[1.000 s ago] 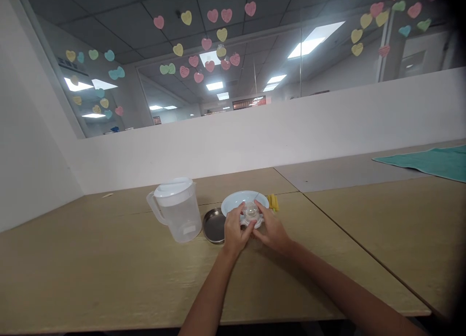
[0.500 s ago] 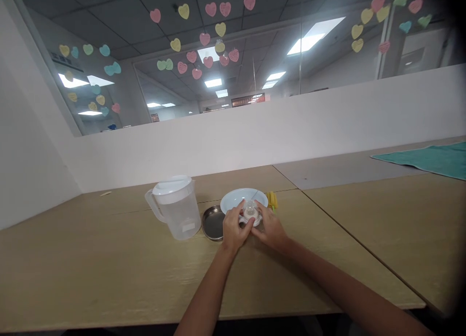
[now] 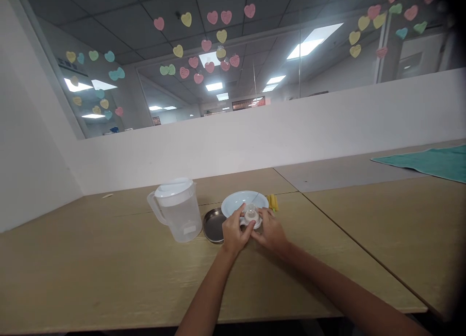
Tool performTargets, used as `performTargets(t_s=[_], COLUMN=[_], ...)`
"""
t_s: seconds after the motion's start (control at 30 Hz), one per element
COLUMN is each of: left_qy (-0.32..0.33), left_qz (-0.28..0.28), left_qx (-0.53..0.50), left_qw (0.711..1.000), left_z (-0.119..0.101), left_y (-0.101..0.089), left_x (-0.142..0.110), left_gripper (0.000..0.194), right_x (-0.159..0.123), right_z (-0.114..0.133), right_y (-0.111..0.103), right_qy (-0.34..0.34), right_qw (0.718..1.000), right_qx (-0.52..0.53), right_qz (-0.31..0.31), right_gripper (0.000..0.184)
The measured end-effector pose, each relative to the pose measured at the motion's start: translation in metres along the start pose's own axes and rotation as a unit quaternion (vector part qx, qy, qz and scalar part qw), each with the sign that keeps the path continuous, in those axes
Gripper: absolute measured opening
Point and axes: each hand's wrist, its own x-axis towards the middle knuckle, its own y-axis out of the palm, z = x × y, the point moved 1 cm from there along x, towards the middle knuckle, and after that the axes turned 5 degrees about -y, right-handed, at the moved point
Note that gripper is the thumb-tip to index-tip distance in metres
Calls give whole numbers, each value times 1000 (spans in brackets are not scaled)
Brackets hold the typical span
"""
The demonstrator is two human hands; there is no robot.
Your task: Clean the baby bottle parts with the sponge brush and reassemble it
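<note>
Both of my hands are closed around a small baby bottle (image 3: 252, 218) with a clear domed top, a white collar and white side handles. My left hand (image 3: 235, 230) grips it from the left, the thumb across its near side. From the right, my right hand (image 3: 271, 231) wraps its other side, fingertips at the collar. The bottle's lower part is hidden by the hands. Right behind it lies a pale blue-white dish (image 3: 233, 200) with a thin stick-like thing in it. A round dark metal pan (image 3: 214, 225) sits beside my left hand, partly covered by it.
To the left stands a translucent lidded pitcher (image 3: 182, 214). A yellow brush-like item (image 3: 273, 202) lies just behind my right hand. A green cloth (image 3: 429, 161) is at the far right of the wooden table (image 3: 109, 273). A white wall (image 3: 204, 149) borders the back.
The view has tipped slightly, so everything sits a little lower in the picture. Both hands keep their hold on the bottle, with hardly any visible movement.
</note>
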Motion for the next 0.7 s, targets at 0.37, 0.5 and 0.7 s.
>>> performTargets(t_s=[0.37, 0.5, 0.7], left_qy=[6, 14, -9], left_qz=[35, 59, 66], left_qx=[-34, -36, 10], left_qw=[999, 997, 998], left_z=[5, 8, 11], left_y=[1, 0, 14], left_x=[1, 0, -3], left_gripper=[48, 73, 83], right_x=[-2, 4, 38], right_z=[-7, -12, 0], right_y=[-16, -24, -15], right_qy=[-72, -39, -42], right_qw=[997, 997, 990], right_qx=[28, 65, 132], right_qz=[7, -26, 3], right_gripper=[41, 43, 35])
